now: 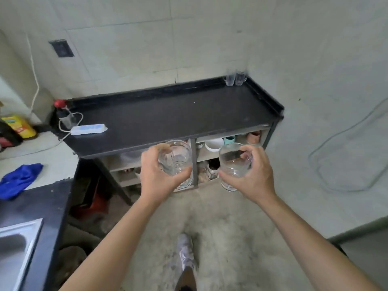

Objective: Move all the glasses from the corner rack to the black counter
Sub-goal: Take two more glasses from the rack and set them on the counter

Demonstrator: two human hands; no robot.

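Both forearms stretch up from the bottom edge, and each hand carries a clear glass in front of the black bench [168, 114]. Left hand [156, 175], at centre frame, has its grip wrapped around a wide tumbler [175, 157], fingers curled over the near side. Right hand [252, 177], just right of centre, grips a second tumbler [234, 162] from the right, thumb under its base. Both glasses hang in the air short of the bench's front edge. Up at the far right corner of the bench top, two more glasses [235, 77] stand together against the tiled wall. Over on its left end lies a white power strip [89, 129].
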